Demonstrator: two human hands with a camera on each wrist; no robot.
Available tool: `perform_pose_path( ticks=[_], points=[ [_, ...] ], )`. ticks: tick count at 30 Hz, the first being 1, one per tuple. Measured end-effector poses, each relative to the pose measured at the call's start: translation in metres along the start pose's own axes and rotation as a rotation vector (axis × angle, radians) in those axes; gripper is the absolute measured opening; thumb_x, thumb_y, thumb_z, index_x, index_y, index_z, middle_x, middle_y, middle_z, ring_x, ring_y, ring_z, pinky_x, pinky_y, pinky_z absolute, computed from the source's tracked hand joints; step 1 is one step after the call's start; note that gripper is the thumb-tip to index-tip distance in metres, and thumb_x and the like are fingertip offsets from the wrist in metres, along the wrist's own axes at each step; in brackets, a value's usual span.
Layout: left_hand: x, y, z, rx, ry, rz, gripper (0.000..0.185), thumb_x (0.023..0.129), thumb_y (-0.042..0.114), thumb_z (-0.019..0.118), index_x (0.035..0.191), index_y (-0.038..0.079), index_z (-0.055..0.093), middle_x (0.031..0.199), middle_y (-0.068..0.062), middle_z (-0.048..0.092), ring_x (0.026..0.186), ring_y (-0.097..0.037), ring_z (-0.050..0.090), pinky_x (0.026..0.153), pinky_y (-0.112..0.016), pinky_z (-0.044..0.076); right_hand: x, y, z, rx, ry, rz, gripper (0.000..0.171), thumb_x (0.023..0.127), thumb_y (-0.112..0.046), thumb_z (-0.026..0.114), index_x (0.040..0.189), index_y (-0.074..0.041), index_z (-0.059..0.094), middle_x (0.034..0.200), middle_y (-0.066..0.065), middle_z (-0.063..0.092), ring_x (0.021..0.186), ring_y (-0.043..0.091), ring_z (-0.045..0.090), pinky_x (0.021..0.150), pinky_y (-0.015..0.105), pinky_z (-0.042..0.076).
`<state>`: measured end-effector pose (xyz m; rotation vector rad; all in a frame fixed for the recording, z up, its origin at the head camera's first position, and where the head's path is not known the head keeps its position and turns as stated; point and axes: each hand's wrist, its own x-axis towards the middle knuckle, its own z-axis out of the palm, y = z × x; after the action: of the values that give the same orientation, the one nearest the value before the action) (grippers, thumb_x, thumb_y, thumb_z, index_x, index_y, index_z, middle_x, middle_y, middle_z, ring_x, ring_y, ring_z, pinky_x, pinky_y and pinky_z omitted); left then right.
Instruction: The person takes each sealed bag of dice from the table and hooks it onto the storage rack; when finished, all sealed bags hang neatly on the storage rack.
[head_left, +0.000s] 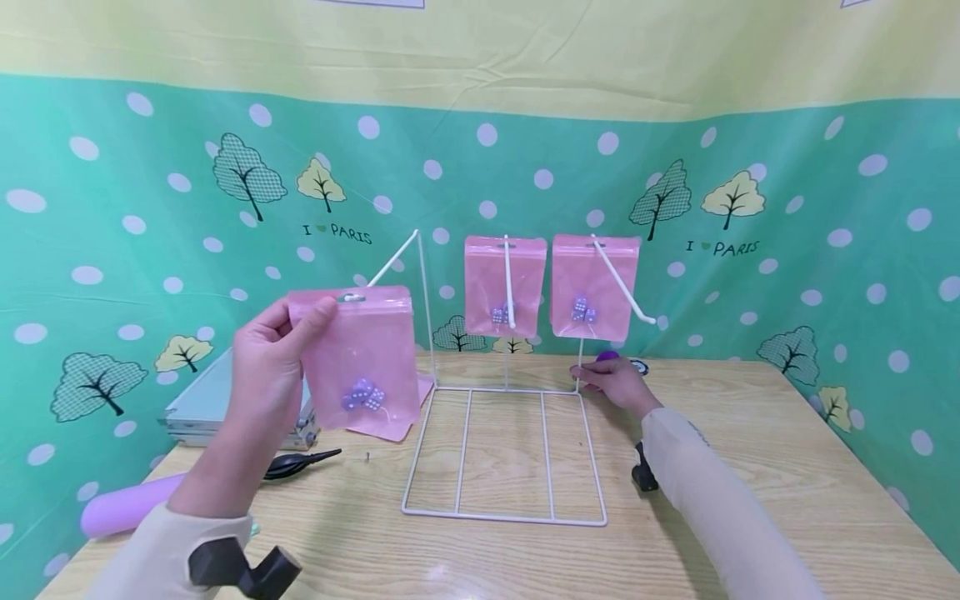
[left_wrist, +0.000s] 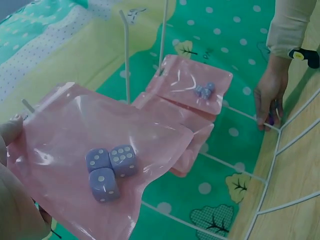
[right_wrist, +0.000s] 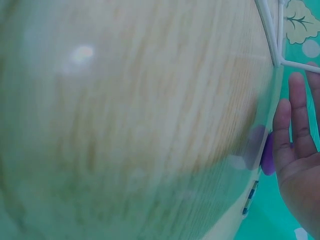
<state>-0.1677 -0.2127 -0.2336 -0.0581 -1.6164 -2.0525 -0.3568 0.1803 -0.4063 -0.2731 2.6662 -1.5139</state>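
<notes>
three pink dice pouches: two hang on the white wire rack (head_left: 504, 454), one pinched at its top by left hand (head_left: 262, 367); right hand (head_left: 617, 385), fingers straight, steadies rack base; step: hanging; next needs hole threaded onto free left hook (head_left: 393, 258)

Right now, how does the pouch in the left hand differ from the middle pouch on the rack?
The held pouch is pinched at its top corner by the left hand, off the rack; the middle pouch hangs on a hook. The held pouch sits lower and nearer the camera. Both are pink and hold purple dice.
</notes>
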Motion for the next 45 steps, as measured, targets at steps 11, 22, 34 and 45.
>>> perform_pose_path(
  ticks=[11,22,34,45],
  points=[
    [0.002,-0.015,-0.007,0.141,-0.117,0.065,0.015,0.096,0.009,0.071,0.097,0.021,0.079,0.091,0.005,0.073,0.08,-0.008,0.063,0.078,-0.015,0.053,0.002,0.002,0.001,0.018,0.002,0.003,0.042,0.099,-0.032,0.068,0.125,0.001,0.068,0.116,0.017,0.072,0.098,0.028,0.072,0.081,0.032,0.058],
    [0.006,-0.022,-0.01,0.218,-0.156,0.097,0.012,0.095,0.009,0.073,0.101,0.019,0.078,0.091,0.003,0.074,0.083,-0.009,0.066,0.08,-0.017,0.055,0.001,0.001,0.0,0.025,0.003,0.006,0.04,0.1,-0.029,0.068,0.125,0.001,0.068,0.118,0.018,0.071,0.102,0.03,0.071,0.086,0.034,0.058],
    [0.019,-0.037,-0.001,0.151,-0.102,0.054,0.004,0.097,0.015,0.071,0.097,0.017,0.075,0.086,0.001,0.071,0.078,-0.01,0.063,0.074,-0.02,0.058,0.001,0.003,0.001,0.011,0.013,0.012,0.043,0.099,-0.032,0.068,0.125,0.002,0.068,0.114,0.017,0.073,0.095,0.027,0.072,0.082,0.033,0.057],
    [0.037,-0.049,0.009,0.075,-0.094,0.038,0.002,0.096,0.012,0.073,0.094,0.013,0.071,0.082,-0.001,0.065,0.075,-0.01,0.062,0.071,-0.02,0.059,0.003,0.004,0.002,0.033,0.014,0.003,0.039,0.099,-0.029,0.069,0.123,0.002,0.069,0.115,0.018,0.072,0.098,0.03,0.072,0.082,0.033,0.059]
  ],
)
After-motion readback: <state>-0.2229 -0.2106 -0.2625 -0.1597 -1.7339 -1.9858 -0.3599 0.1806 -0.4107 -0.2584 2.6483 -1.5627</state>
